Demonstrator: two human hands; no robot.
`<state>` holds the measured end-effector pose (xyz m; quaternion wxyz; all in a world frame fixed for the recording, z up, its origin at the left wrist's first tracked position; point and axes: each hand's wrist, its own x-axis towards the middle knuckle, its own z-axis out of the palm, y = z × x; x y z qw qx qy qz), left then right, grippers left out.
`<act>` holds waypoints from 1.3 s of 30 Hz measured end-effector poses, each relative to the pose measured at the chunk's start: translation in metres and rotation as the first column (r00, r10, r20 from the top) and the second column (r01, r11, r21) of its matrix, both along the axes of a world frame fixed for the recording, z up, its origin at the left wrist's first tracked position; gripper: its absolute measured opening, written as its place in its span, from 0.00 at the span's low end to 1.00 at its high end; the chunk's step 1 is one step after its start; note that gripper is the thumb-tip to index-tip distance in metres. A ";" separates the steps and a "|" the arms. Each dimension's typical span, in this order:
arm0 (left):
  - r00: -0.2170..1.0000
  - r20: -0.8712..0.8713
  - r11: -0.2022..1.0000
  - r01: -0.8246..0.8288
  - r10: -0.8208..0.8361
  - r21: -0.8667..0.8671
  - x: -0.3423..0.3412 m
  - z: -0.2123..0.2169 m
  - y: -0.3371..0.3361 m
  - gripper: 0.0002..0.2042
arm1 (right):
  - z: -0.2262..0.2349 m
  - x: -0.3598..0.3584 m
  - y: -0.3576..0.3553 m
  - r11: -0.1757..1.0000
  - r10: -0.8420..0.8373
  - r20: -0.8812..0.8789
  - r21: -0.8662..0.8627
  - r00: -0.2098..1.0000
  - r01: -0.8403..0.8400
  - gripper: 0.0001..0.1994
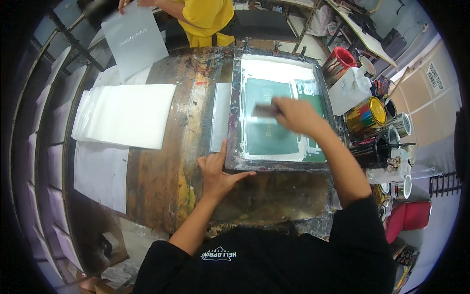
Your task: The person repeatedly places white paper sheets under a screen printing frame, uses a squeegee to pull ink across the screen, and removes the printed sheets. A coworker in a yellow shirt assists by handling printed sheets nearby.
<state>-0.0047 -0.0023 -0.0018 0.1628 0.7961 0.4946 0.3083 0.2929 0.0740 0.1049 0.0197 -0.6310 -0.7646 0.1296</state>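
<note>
On the worktable lies a screen printing frame (pixel 234 132) with a dark rim and a green mesh (pixel 267 137), which carries pale lettering and white ink along its edges. My right hand (pixel 296 115) is closed around a dark squeegee (pixel 265 110) over the middle of the mesh; both look slightly blurred. At the frame's near left corner, my left hand (pixel 218 171) rests with thumb and forefinger spread along two sides. A pale sheet (pixel 220 115) sticks out from beneath the frame's left side.
A stack of white translucent sheets (pixel 127 115) lies to the left. Across the table, a person in yellow (pixel 208 19) holds up a printed translucent sheet (pixel 134 44). Paint cans (pixel 367 113) and a white jug (pixel 350 90) crowd the right side. Racks (pixel 56 161) stand far left.
</note>
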 end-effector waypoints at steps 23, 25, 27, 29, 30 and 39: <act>0.982 -0.063 0.980 -0.174 0.180 0.098 0.010 -0.044 0.088 0.17 | 0.166 -0.038 -0.027 0.614 -0.204 -0.031 0.774 0.978 0.153 0.27; 0.987 0.000 0.986 -0.163 0.163 -0.027 0.010 -0.045 0.092 0.12 | 0.170 -0.041 -0.026 0.619 -0.201 -0.037 0.770 0.979 0.156 0.27; 0.969 0.187 0.985 -0.147 0.161 -0.085 0.016 -0.030 0.092 0.10 | 0.172 -0.040 -0.024 0.623 -0.221 -0.034 0.764 0.975 0.168 0.27; 0.926 0.346 0.983 -0.103 0.150 -0.150 0.010 -0.003 0.100 0.10 | 0.174 -0.039 -0.020 0.617 -0.228 -0.055 0.764 0.972 0.188 0.28; 0.906 0.390 0.976 -0.090 0.162 -0.197 0.007 0.027 0.105 0.11 | 0.175 -0.039 -0.019 0.609 -0.228 -0.077 0.766 0.971 0.204 0.29; 0.981 0.074 0.983 -0.180 0.182 -0.029 -0.105 0.084 0.249 0.15 | 0.174 -0.032 -0.021 0.646 -0.331 -0.041 0.718 0.943 0.258 0.30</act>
